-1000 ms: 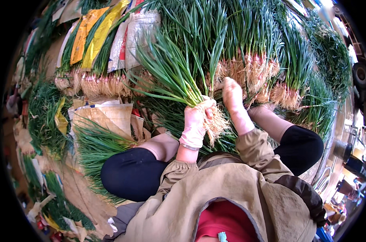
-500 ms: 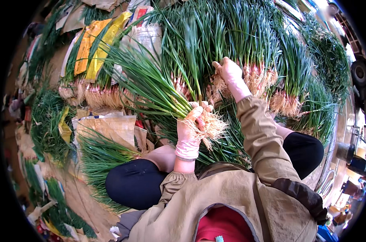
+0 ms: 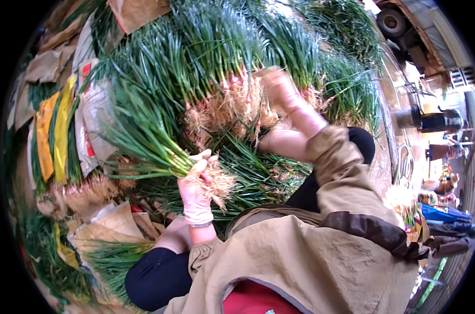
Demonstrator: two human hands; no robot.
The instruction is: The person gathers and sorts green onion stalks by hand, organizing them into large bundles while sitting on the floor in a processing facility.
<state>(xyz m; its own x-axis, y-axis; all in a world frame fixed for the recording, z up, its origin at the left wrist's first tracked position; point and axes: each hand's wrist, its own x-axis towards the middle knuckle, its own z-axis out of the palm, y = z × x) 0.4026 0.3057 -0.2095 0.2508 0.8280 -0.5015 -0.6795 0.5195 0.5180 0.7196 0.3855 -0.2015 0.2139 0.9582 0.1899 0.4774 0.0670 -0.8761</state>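
My left hand (image 3: 195, 191), in a thin pale glove, is closed around a bunch of green garlic (image 3: 161, 149) just above the roots. Its long leaves fan toward the far left, and its tangled pale roots (image 3: 219, 184) hang out on the right side of the fist. Over at the right, my right hand (image 3: 276, 89) is smeared by motion beside the root ends of a row of green garlic (image 3: 201, 68). Its fingers are too blurred to show whether they hold anything. Pinkish stem bases and straw-coloured roots (image 3: 229, 102) face me along that row.
Loose green stalks (image 3: 248, 162) lie between my knees. On the left are yellow strips (image 3: 65, 125), a white woven sack (image 3: 97, 112) and a tan sheet (image 3: 109, 227) near another row of bunches. A vehicle wheel (image 3: 392, 22) and a dark bucket (image 3: 403, 118) stand at the right.
The view has turned to the right, so the scene sits farther left. My left hand still grips the bunch. My right hand has moved rightward along the row and blurred.
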